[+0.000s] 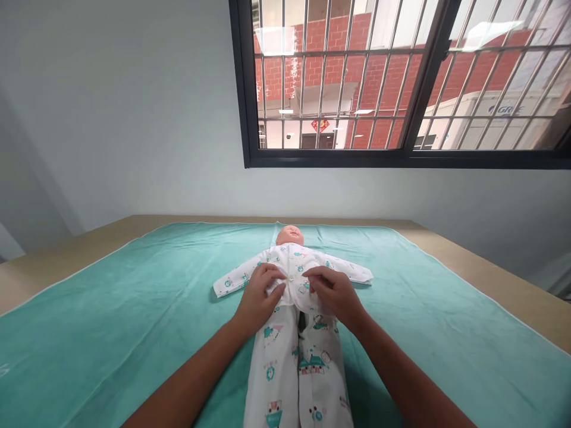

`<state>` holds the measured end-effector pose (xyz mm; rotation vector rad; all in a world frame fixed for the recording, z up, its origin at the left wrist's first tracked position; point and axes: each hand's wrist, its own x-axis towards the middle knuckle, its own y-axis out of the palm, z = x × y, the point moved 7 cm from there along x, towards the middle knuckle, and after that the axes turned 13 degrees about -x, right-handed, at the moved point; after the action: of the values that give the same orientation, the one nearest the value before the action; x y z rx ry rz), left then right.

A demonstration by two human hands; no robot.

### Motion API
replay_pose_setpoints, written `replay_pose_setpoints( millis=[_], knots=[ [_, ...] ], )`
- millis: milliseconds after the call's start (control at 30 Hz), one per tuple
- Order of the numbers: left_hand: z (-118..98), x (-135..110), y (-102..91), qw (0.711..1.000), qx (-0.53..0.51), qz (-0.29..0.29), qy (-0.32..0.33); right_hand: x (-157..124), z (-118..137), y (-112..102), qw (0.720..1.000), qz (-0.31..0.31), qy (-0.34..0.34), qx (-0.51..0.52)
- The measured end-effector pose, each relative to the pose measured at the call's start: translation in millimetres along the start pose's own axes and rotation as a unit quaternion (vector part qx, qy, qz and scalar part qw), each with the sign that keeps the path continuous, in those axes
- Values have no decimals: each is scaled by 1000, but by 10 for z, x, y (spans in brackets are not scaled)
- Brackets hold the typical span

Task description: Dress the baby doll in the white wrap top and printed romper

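Observation:
A doll (289, 235) lies on its back with its head away from me and its sleeves spread to both sides. It wears a white printed shirt (281, 255) with buttons down the front and matching white trousers (272, 380). My left hand (261, 297) rests on the left side of the shirt front, fingers bent and thumb apart from them. On the other side, my right hand (334, 292) touches the shirt with its fingers curved and a gap before the thumb. A button (291, 278) shows between the two hands.
Under the doll a green cloth (134, 321) covers most of a wooden table (446, 244), whose bare edges show at the sides and back. Behind it stand a pale wall (134, 119) and a dark-framed window (321, 159) with metal bars.

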<state>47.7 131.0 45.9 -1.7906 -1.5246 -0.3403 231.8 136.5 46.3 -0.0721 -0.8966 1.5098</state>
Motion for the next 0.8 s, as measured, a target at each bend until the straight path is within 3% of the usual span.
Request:
replay_pose_setpoints(
  millis=[133, 200, 367, 533, 667, 800],
  knots=[
    [-137, -283, -45, 992, 72, 73, 73, -269, 112, -45, 986, 49, -88, -129],
    [-149, -391, -46, 988, 96, 97, 79, -417, 173, -26, 976, 65, -123, -165],
    [-159, -442, -43, 987, 127, 51, 83, -548, 243, 23, 971, 24, -133, -195],
    [-269, -479, -73, 977, 156, 35, 139, -537, 263, 25, 980, -17, -136, -147],
    [-335, -537, -94, 962, 204, 48, 174, -544, 235, -15, 985, -29, -128, -114],
    [-316, -565, -24, 957, 223, 77, 168, -561, 266, 31, 978, -11, -145, -152]
  ],
)
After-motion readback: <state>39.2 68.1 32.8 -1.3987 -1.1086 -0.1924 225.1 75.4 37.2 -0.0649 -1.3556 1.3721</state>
